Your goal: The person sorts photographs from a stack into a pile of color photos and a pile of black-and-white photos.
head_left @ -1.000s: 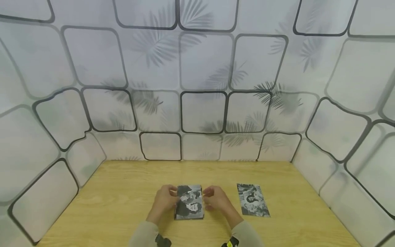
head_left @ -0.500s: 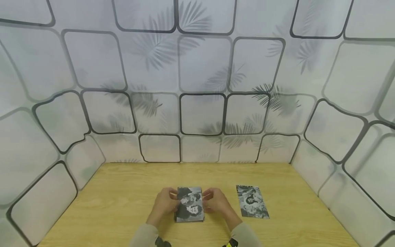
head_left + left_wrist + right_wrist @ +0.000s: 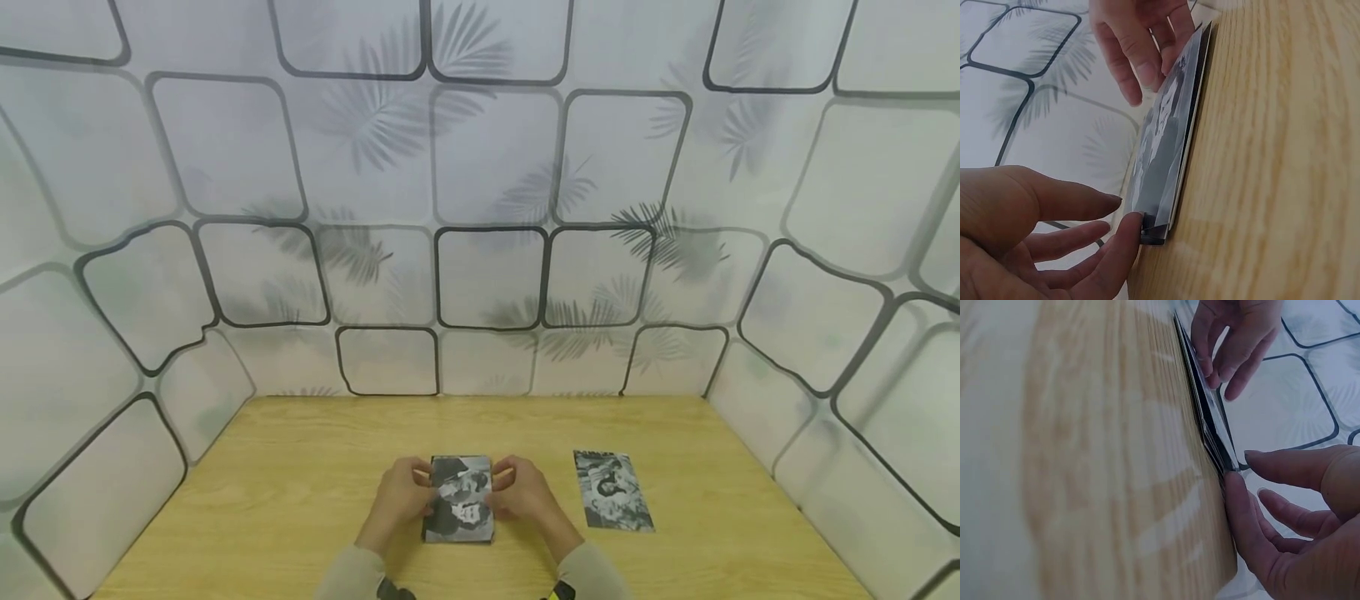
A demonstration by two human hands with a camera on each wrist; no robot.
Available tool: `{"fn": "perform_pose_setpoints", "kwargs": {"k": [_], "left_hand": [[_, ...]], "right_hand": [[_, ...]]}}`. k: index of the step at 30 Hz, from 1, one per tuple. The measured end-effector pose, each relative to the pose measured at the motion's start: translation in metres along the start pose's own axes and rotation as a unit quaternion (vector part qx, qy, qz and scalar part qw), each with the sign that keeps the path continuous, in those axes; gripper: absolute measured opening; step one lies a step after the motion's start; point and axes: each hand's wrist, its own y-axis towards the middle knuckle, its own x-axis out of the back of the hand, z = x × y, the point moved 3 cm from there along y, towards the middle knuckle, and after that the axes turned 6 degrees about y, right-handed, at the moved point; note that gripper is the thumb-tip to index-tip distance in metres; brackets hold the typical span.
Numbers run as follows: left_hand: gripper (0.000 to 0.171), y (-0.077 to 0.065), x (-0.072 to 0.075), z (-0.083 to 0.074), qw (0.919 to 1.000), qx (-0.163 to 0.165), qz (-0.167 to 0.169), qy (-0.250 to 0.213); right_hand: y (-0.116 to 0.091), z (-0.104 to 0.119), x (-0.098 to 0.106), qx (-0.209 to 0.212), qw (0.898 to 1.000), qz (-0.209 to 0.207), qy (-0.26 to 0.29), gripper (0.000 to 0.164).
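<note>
A small stack of black-and-white photo prints lies flat on the table, with two figures on the top one. My left hand is at its left side, a finger touching the edge. On the opposite side is my right hand, its fingers at the right edge. In the left wrist view the layers of the stack look slightly uneven, and my left thumb stands apart from them. The right wrist view has a finger of my right hand against the stack's edge, thumb raised off it.
A single black-and-white print lies a little tilted on the wooden table, to the right of my right hand. Pale patterned curtains enclose the table at the back and both sides.
My right hand has moved slightly left, in against the stack's right edge, and its thumb now reaches over that edge. The left hand has hardly moved. The single print lies as before.
</note>
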Motion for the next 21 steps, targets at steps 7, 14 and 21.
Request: {"fn": "perform_pose_setpoints", "kwargs": {"k": [7,14,21], "left_hand": [[0.038,0.0017,-0.0003,-0.0012,1.0,-0.007,-0.001,-0.004],[0.036,0.0022,-0.001,0.0014,1.0,-0.007,0.002,-0.006],[0.034,-0.001,0.0026,0.0,0.9994,-0.007,-0.014,0.03]], "right_hand": [[-0.0002,0.0023,0.001,0.009,1.0,0.0,-0.005,0.04],[-0.0001,0.0012,0.002,0.009,1.0,0.021,-0.014,0.036],[0.0019,0.003,0.0074,-0.014,1.0,0.004,-0.009,0.029]]}}
